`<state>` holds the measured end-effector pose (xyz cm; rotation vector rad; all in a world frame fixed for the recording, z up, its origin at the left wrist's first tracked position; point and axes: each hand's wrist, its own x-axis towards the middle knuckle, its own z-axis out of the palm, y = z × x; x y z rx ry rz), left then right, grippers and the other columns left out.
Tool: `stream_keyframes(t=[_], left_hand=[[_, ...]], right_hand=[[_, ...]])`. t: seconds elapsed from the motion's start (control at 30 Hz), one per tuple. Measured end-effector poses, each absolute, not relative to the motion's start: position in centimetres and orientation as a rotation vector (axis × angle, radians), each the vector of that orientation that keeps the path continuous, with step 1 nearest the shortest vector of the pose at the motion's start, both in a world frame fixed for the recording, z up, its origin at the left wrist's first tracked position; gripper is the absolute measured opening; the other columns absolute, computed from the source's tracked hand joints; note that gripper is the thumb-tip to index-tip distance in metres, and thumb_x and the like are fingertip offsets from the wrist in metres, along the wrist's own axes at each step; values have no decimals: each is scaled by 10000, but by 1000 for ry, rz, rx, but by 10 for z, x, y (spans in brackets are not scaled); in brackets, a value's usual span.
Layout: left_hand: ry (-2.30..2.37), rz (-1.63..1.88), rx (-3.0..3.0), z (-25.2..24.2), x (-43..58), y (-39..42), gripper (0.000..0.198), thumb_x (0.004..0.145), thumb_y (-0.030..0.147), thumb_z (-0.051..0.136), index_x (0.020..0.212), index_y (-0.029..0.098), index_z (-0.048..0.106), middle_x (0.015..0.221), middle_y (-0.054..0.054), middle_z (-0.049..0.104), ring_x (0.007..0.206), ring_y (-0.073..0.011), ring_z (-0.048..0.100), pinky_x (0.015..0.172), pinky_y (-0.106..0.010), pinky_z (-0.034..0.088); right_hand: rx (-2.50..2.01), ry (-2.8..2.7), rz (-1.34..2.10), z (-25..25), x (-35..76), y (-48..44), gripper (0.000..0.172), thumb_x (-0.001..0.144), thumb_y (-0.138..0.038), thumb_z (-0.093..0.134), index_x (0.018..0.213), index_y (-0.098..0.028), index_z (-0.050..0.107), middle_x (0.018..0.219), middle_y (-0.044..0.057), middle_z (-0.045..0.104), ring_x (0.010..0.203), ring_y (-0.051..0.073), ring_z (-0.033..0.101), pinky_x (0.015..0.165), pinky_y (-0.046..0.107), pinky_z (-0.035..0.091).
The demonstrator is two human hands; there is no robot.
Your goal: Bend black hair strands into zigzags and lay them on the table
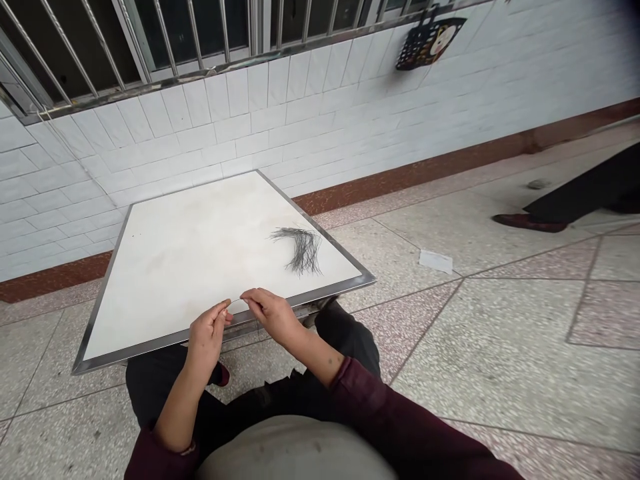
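Note:
Between my two hands, over the near edge of a white table (190, 253) with a metal rim, runs a thin, slightly bowed wire (236, 300). My left hand (209, 330) pinches one end of it with thumb and fingers. The other end sits in the pinch of my right hand (270, 313). A loose bent bundle of thin dark wires (303, 248) lies on the right part of the tabletop, beyond my right hand. The exact ends of the held wire are hidden by my fingertips.
A white tiled wall (240, 133) with a barred window stands behind the table. A dotted bag (425, 43) hangs there. To the right, a white paper (436, 261) lies on the floor, and another person's leg (590, 187) shows.

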<state>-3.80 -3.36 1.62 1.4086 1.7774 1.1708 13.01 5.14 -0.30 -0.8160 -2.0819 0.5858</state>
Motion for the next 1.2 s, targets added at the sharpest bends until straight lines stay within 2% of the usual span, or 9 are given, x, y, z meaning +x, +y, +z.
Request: stream_keyframes(t=[0.3,0.5,0.63,0.73,0.8,0.87,0.93,1.07,1.2], left_hand=[[1841,1087,1518,2,-30,-31,395,935,406,412,1137,195,678,884,-55,739,746,-180,686,780,-345,547],[1762,1217,1235,-5,-41,-19,469,891,472,459,1145,135,664,865,-85,737,744,-177,692,702,-301,566],[1803,1179,1167,-9,-72,14,441,872,468,479,1026,106,679,826,-99,725,707,-168,680,658,-284,557],[1863,1090,1142,-9,-102,45,357,888,419,499,900,113,681,721,-76,697,626,-149,652,610,-270,539],[1899,1024,1139,-9,-121,65,310,908,390,516,886,121,669,747,-62,684,642,-138,640,634,-278,537],[1936,978,1147,-11,-136,81,275,916,373,540,997,128,638,905,-59,673,752,-145,643,699,-319,545],[1973,948,1160,-13,-147,96,290,915,359,555,1103,143,601,1053,-71,642,870,-168,636,764,-366,545],[2041,910,1203,-16,-166,122,316,913,345,557,1169,160,579,1157,-91,609,966,-197,620,823,-404,534],[2109,891,1248,-14,-181,146,324,913,343,558,1182,165,574,1179,-94,600,986,-203,614,837,-413,530]], right_hand=[[-871,-2146,482,-10,130,53,180,962,-213,455,997,-192,630,899,47,700,775,161,659,678,240,476],[-873,-2183,456,-5,124,55,201,972,-242,458,1073,-209,629,921,54,694,827,178,650,712,267,501],[-832,-2058,373,6,138,67,228,968,-242,452,1112,-208,626,1016,96,676,969,227,608,863,372,502],[-811,-2034,461,-2,159,68,253,978,-254,413,1092,-204,634,960,88,685,907,208,643,826,350,529],[-812,-2119,566,-22,177,60,268,977,-273,408,1086,-195,640,916,78,701,787,183,672,760,311,552],[-835,-2197,667,-54,197,46,296,975,-301,399,1036,-192,667,796,60,703,655,168,671,662,276,563],[-908,-2219,791,-93,220,30,316,972,-317,393,1042,-200,679,790,54,714,604,152,674,629,245,571],[-1089,-2161,831,-164,267,10,311,931,-361,450,1001,-232,723,959,71,748,846,201,731,763,240,591],[-1146,-2153,729,-199,295,16,315,889,-414,492,958,-256,756,945,52,762,860,233,735,789,255,600]])
